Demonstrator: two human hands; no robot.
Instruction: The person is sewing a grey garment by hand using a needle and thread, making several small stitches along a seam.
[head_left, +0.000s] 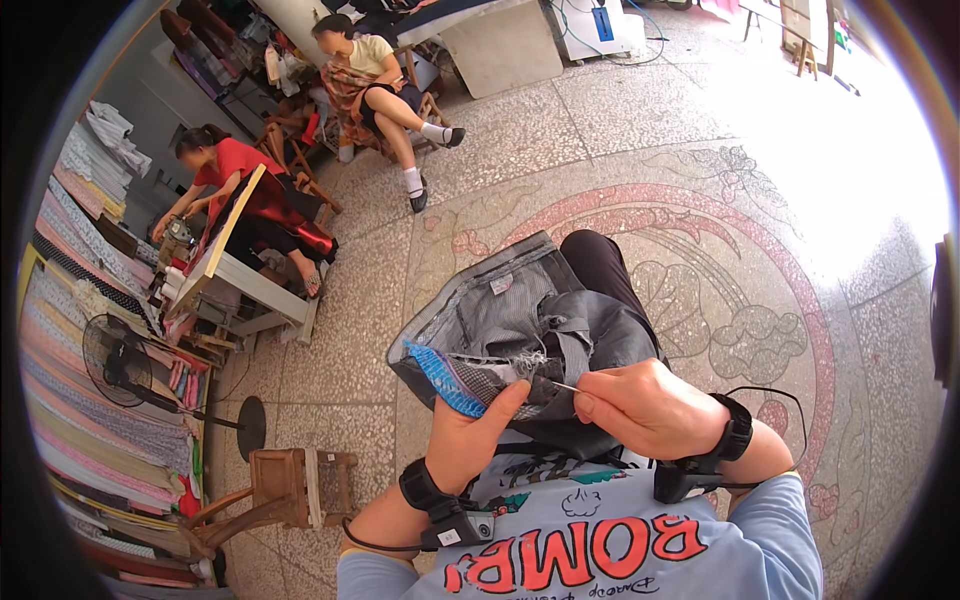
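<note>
A dark grey garment (517, 300), seemingly trousers turned inside out, lies across my lap with its striped lining showing. My left hand (469, 439) grips its near edge, thumb on top, beside a strip of blue patterned fabric (446, 379). Frayed pale threads (531, 361) stick out just beyond the left thumb. Between the thumb and fingers of my right hand (645, 412) is a thin metal needle-like tool (564, 387), its tip pointing left at the cloth near the frayed spot. The tool's other end is hidden in the hand.
One person (232, 169) works at a sewing machine (178, 231) on a table (262, 296) at left. Another person (375, 82) sits on a chair beyond. A standing fan (124, 360), a wooden chair (281, 487) and shelved fabric rolls (97, 420) are on the left.
</note>
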